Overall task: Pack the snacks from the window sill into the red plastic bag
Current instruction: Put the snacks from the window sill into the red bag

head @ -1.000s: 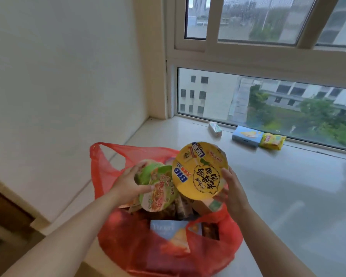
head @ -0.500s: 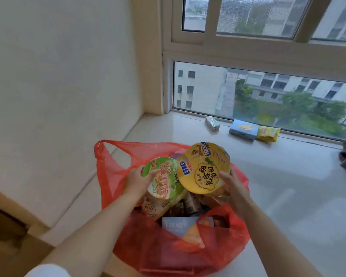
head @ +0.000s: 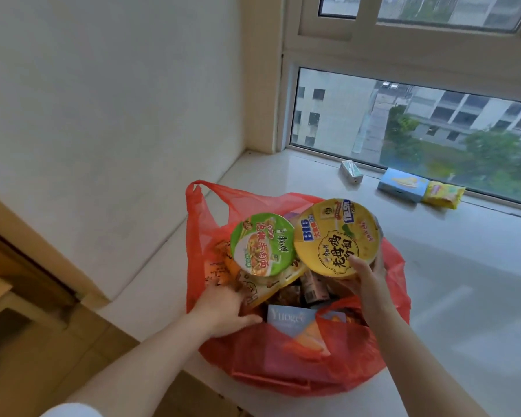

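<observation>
The red plastic bag (head: 283, 365) stands open on the window sill (head: 463, 296), full of snacks. A green-lidded noodle cup (head: 262, 245) lies tilted on top at the left. My right hand (head: 366, 278) grips the near edge of a yellow-lidded noodle bowl (head: 336, 236) and holds it tilted over the bag's right side. My left hand (head: 223, 305) rests on the bag's near left rim, fingers stretched toward a packet under the green cup. By the window lie a small white-green box (head: 351, 172), a blue box (head: 402, 185) and a yellow packet (head: 442, 194).
A blue box (head: 286, 319) and small packs show inside the bag. A white wall (head: 118, 115) closes the left side, the window pane (head: 403, 124) the back. The sill's front edge drops off at lower left beside brown woodwork (head: 27, 266).
My left hand let go of the green cup and dropped to the bag's left rim. The green cup now lies in the bag. The yellow bowl sank lower.
</observation>
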`<act>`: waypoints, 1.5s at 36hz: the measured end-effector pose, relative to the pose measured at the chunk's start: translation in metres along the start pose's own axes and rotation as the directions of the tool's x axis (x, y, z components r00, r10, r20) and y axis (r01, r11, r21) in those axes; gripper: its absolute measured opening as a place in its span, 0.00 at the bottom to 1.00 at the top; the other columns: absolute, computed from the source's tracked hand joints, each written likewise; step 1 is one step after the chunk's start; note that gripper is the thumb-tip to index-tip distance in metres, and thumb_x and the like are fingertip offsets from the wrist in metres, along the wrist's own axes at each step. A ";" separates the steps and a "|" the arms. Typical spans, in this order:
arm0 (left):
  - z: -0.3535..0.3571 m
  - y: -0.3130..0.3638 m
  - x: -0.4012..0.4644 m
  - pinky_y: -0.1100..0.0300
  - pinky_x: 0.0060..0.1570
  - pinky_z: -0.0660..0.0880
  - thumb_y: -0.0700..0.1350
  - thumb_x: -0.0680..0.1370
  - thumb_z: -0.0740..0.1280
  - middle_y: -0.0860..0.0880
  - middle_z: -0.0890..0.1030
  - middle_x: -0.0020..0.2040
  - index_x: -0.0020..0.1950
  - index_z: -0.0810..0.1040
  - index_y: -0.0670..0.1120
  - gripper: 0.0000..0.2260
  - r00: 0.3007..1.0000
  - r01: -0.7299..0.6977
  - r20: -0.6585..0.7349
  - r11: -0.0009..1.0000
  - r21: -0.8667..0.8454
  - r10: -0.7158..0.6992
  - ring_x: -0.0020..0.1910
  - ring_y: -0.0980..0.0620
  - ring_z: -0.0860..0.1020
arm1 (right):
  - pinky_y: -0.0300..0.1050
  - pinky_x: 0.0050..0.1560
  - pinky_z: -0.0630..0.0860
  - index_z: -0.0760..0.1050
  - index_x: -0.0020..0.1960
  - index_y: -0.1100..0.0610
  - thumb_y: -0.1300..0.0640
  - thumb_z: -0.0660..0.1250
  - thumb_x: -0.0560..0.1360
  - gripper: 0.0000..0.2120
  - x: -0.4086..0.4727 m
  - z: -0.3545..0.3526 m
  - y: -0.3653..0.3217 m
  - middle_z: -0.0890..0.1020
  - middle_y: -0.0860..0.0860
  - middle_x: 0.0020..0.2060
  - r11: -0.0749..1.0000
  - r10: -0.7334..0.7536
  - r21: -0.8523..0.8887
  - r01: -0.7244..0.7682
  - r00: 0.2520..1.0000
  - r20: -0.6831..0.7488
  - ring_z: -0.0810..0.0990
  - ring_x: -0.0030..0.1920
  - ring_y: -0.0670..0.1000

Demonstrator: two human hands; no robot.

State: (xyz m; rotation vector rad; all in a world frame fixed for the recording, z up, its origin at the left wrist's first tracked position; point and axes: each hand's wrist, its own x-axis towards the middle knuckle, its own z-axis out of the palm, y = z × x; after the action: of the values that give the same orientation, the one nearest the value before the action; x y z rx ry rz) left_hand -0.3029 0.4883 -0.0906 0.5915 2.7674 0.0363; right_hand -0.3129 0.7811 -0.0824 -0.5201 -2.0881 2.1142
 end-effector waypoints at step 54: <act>-0.024 -0.016 -0.035 0.59 0.49 0.77 0.52 0.79 0.55 0.56 0.82 0.40 0.42 0.81 0.50 0.17 0.748 -0.314 -0.600 0.948 0.060 0.285 0.39 0.56 0.79 | 0.51 0.62 0.70 0.62 0.71 0.40 0.37 0.64 0.71 0.30 -0.054 0.101 -0.019 0.64 0.47 0.68 0.176 0.055 -0.755 0.632 0.759 0.648 0.64 0.67 0.54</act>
State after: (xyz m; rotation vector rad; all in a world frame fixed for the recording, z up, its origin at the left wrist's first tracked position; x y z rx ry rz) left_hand -0.2865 0.4604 -0.0593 1.1928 3.2191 0.4343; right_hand -0.2978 0.6690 -0.0567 0.5973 -3.2934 0.3867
